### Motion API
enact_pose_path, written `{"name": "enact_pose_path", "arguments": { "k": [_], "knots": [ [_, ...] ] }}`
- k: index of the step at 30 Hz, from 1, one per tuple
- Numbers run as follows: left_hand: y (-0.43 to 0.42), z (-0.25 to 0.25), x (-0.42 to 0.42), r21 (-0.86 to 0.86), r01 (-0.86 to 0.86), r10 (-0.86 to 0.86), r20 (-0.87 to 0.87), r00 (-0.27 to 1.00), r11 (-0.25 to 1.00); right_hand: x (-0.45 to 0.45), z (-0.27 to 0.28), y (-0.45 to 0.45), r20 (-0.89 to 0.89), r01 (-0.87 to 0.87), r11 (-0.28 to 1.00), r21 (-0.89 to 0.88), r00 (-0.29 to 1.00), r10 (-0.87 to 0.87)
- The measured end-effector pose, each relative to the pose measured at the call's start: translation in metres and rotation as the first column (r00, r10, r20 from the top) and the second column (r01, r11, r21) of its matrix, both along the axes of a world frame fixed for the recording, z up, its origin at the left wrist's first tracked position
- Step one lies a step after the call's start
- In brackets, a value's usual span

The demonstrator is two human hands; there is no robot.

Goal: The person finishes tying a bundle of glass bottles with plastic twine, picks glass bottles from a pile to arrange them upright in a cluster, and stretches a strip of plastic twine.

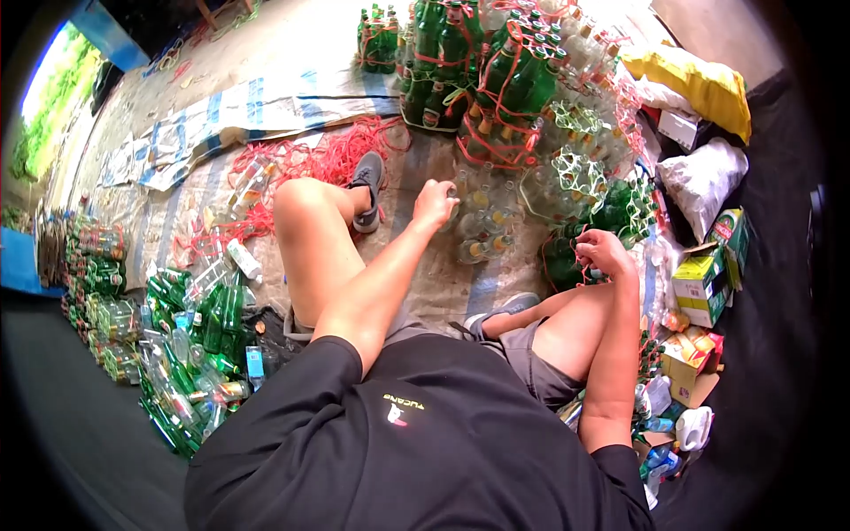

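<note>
My left hand (434, 204) reaches forward with its fingers closed round the top of a clear glass bottle (452, 196), mostly hidden by the fingers. Just beyond it stands a cluster of clear glass bottles (483, 221) on the ground sheet. My right hand (606, 253) is bent over my knee with the fingers curled inward. What those fingers hold, if anything, is too small to make out. Close beside it are green glass bottles (560, 258) bound with red string.
Tied bundles of green bottles (522, 75) stand ahead. Red plastic string (341, 146) lies in a tangle on the sheet. Loose bottles (190, 354) pile up at my left. A yellow sack (699, 84), a white bag (706, 181) and cardboard boxes (704, 283) line the right.
</note>
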State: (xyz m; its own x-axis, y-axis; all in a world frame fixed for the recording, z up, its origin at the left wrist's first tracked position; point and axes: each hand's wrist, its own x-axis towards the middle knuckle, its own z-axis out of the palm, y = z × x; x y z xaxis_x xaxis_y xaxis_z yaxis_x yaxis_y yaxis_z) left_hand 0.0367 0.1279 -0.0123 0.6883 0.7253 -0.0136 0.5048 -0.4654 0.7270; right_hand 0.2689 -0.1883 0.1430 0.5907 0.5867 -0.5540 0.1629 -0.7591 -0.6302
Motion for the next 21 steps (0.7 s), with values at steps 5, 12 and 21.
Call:
{"name": "enact_pose_path", "arguments": {
  "k": [5,12,21],
  "knots": [
    [-0.002,-0.042,0.003,0.018,0.023,-0.023,0.003,1.0,1.0,-0.001,0.005,0.003,0.02,-0.041,0.999,0.011,0.999,0.041],
    [-0.004,-0.051,0.012,-0.001,0.051,-0.051,0.049,0.997,0.999,0.001,0.001,0.006,0.004,-0.034,0.999,0.004,0.999,0.034],
    [-0.011,0.023,0.018,-0.023,-0.08,0.083,0.207,0.975,0.997,0.019,-0.023,0.0,-0.016,-0.21,0.978,-0.001,0.978,0.21]
  ]
}}
